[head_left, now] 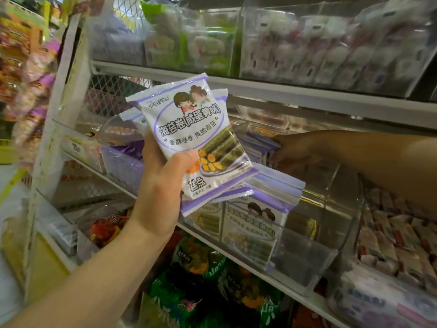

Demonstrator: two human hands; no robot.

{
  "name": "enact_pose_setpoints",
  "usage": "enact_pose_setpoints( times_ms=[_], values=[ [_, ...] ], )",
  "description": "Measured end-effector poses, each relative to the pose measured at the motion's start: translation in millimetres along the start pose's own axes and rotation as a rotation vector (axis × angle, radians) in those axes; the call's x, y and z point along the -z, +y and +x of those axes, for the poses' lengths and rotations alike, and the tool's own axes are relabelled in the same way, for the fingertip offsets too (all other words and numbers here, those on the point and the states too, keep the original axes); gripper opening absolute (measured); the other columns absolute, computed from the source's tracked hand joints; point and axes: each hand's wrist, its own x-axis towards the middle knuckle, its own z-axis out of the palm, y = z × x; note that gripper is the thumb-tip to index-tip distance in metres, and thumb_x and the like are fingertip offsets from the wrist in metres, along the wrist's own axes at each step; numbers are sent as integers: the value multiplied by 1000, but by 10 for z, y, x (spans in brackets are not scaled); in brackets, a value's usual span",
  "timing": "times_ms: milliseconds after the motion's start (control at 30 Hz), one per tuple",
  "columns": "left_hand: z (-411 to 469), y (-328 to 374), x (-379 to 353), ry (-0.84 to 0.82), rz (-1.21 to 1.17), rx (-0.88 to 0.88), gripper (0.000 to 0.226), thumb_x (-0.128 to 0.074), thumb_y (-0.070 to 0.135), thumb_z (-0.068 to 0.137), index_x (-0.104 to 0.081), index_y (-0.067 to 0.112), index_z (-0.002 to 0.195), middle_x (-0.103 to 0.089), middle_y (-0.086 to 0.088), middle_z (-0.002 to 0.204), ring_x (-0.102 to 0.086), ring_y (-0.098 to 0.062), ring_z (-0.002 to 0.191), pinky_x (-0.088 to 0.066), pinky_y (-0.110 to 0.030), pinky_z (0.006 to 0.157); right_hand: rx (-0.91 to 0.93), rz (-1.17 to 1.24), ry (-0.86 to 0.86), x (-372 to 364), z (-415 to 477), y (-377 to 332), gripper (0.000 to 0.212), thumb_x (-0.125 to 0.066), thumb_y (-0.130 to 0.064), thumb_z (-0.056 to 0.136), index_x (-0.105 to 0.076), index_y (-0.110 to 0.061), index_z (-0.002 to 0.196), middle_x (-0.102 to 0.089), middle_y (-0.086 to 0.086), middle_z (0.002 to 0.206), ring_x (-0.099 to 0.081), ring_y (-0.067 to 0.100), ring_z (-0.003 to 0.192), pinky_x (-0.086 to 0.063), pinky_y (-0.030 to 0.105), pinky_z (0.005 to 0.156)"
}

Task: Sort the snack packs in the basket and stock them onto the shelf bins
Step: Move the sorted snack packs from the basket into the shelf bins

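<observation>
My left hand (163, 171) grips a fanned stack of white-and-purple seaweed roll packs (194, 138), held upright in front of the middle shelf. Behind and below them stands a clear plastic bin (314, 235) holding a few packs of the same kind (250, 230) against its front wall. My right hand (293, 150) reaches from the right deep into that bin, in shadow, with its fingers on purple-edged packs (257, 143) at the back; its grip is hard to make out. No basket is in view.
Clear bins of pale wrapped snacks (331, 48) fill the upper shelf. A bin of red-and-white sticks (397, 237) sits to the right, a purple-pack bin (123, 159) to the left, green bags (208, 292) below. A white upright post (56, 129) frames the left side.
</observation>
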Motion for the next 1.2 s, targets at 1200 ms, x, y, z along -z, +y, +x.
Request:
enact_pose_setpoints(
  times_ms=[1200],
  values=[
    [10,810,-981,-324,528,122,62,-59,23,91,-19,21,138,-61,30,107,-60,7,99,-46,-7,79,737,583,355,22,-1908,-667,50,-71,-10,76,-55,-6,123,-69,10,113,-68,23,103,-52,45,94]
  ],
)
